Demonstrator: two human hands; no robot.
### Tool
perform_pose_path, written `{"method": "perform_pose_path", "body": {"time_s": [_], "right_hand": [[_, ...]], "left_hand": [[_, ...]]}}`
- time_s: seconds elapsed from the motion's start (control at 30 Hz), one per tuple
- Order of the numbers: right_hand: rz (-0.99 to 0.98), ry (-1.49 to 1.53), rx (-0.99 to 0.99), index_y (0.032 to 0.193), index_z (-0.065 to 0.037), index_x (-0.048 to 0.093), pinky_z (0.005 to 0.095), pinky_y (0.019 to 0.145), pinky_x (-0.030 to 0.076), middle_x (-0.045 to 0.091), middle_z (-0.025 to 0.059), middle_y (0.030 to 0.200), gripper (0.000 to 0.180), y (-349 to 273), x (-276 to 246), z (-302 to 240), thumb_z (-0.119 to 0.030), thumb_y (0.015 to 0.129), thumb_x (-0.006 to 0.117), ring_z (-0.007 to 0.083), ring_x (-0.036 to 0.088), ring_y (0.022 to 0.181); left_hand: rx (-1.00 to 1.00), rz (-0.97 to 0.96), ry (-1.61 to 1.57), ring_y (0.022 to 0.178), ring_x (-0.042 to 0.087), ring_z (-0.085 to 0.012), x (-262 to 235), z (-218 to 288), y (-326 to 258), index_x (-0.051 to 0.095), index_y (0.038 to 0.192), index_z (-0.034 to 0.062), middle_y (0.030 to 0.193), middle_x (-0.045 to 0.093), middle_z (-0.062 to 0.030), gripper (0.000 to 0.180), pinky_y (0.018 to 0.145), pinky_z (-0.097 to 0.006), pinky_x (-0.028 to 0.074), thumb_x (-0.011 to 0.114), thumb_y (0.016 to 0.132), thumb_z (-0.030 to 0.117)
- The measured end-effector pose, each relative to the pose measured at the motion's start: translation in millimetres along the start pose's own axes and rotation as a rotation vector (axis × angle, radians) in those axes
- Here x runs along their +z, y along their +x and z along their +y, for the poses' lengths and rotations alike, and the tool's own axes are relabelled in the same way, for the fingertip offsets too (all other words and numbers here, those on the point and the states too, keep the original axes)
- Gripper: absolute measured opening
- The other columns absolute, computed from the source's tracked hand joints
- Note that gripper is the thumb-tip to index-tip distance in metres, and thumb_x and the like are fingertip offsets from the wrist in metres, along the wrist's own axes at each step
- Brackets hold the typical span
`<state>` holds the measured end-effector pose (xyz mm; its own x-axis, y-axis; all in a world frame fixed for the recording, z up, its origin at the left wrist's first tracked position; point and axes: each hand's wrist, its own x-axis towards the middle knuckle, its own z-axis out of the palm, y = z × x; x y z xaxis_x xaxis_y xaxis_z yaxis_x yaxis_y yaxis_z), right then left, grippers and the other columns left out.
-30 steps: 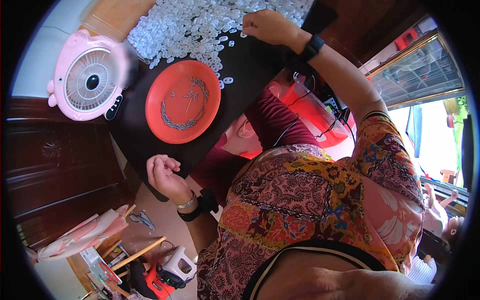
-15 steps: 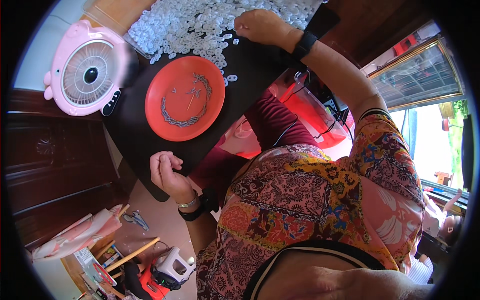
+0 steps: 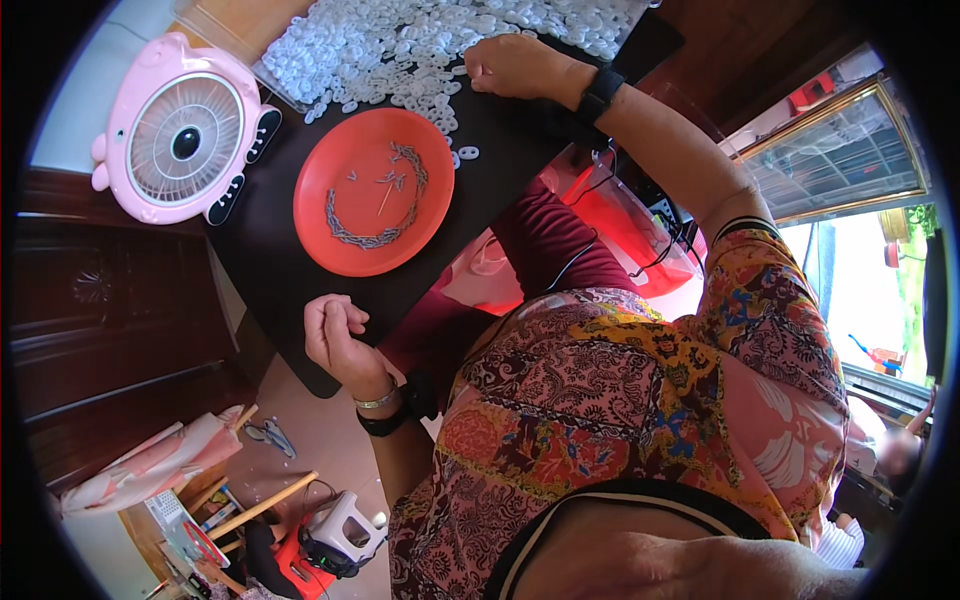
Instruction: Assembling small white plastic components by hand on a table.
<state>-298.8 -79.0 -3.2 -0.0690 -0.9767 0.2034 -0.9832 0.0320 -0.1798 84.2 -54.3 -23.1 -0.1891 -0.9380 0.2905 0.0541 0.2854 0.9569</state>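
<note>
1. Reaching into the heap of small white rings point(image 3: 420, 40) at the far end of the black desk point(image 3: 270, 260), the right hand point(image 3: 515, 68) rests on the heap's near edge with its fingers curled down among the pieces; whether they pinch one, I cannot tell.
2. The left hand point(image 3: 335, 335) sits at the near edge of the desk, fingers loosely clenched, thumb against them; anything held inside is too small to see.
3. The orange plate point(image 3: 372, 190) lies between the two hands, well apart from each. It carries a curved grey chain point(image 3: 375, 225) of linked bits and a few loose slivers near its middle.
4. The risk I see first: the heap is shallow, and stray rings already lie beside the plate. A sweep of the wrist could push more across the smooth desk and off its edge to the floor.
5. The desk looks like a slanted board over the lap, so a knee shift could tip the plate and scatter the chain.
6. Tiny slivers could slip from a closed hand unnoticed.
7. Materials: rings look like pale translucent plastic, flat and oval; the plate is glossy, round, low-rimmed; the chain looks metallic and dull.
8. A pink round fan point(image 3: 185, 130) stands beside the plate; its draught might shift light pieces.
</note>
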Motion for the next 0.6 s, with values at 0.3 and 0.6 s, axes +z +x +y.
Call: {"method": "perform_pose_path", "body": {"time_s": [0.3, 0.6], "right_hand": [[-0.132, 0.113, -0.013, 0.085, -0.007, 0.065, 0.0437, 0.074, 0.048, 0.065, 0.0144, 0.086, 0.021, 6, -15, -4, -0.024, 0.073, 0.067, 0.0343, 0.063, 0.088], [0.023, 0.135, -0.090, 0.082, -0.006, 0.057, 0.0396, 0.067, 0.047, 0.063, 0.0099, 0.078, 0.018, -2, 1, 0, -0.021, 0.076, 0.065, 0.0284, 0.062, 0.078]], "left_hand": [[-0.025, 0.031, 0.044, 0.056, 0.042, -0.0074, 2, 0, 1, 0.056, 0.078, -0.0007, 0.062, 0.048, -0.0007, 0.016, 0.054, -0.021, 0.033, 0.047, 0.088, 0.008], [-0.038, 0.044, 0.030, 0.056, 0.040, -0.0066, 4, 1, 0, 0.056, 0.077, 0.0002, 0.061, 0.046, 0.0005, 0.016, 0.054, -0.021, 0.031, 0.047, 0.088, 0.008]]}}
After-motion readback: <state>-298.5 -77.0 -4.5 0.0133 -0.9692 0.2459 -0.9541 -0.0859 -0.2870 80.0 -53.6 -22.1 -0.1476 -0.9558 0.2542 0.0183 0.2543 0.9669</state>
